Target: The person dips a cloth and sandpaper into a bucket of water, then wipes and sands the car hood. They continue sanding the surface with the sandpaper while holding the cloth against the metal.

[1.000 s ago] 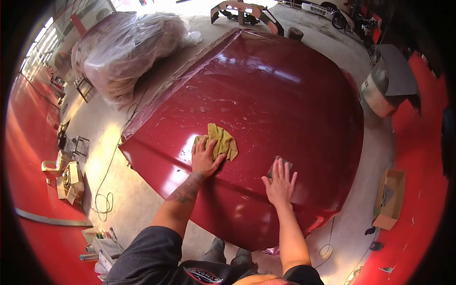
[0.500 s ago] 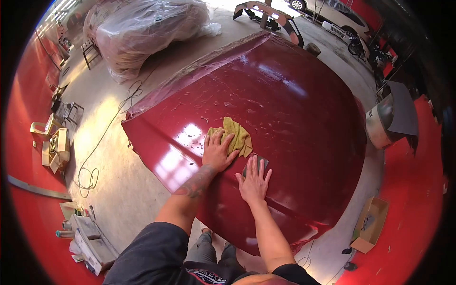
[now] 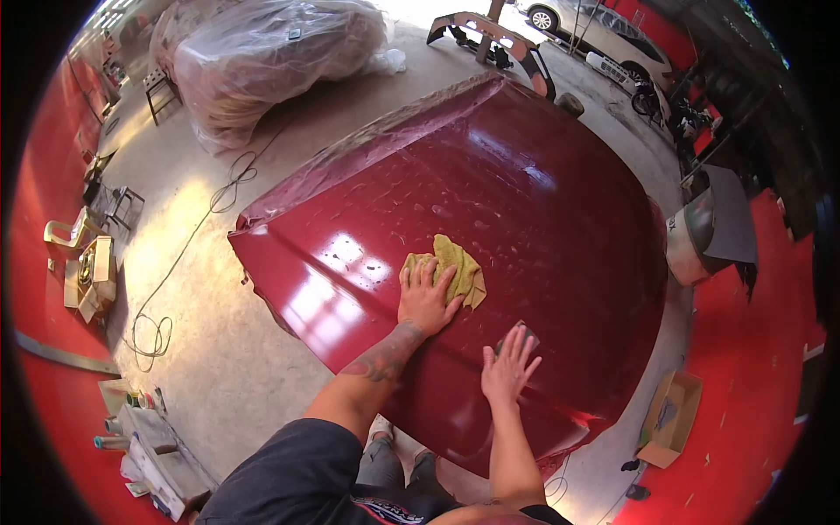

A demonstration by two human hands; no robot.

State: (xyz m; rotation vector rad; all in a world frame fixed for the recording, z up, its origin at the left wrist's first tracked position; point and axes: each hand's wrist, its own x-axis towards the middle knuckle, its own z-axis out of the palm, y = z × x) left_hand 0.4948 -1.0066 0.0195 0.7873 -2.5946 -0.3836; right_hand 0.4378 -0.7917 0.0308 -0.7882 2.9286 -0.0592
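Note:
A dark red car hood [image 3: 569,236] lies in front of me, with wet-looking drops and streaks on its surface. My left hand [image 3: 426,302] grips a crumpled yellow cloth [image 3: 460,273] against the hood, its fingers over the cloth's near left part and the thumb pointing right. Nearer to me and to the right, my right hand [image 3: 507,372] lies over a small dark grey sanding pad [image 3: 529,335], pressing it to the paint. The fingers stretch across the pad and hide most of it.
Plastic sheeting [image 3: 271,70] covers a large object at back left. A bumper [image 3: 490,31] stands behind the hood. A bucket-like container [image 3: 691,241] is at right, a cardboard box [image 3: 669,420] at lower right. A cable [image 3: 188,241] lies on the floor at left.
My right hand has slid with the sanding pad across the hood, to the right and towards me. My left hand stays on the cloth; the whole view has shifted a little.

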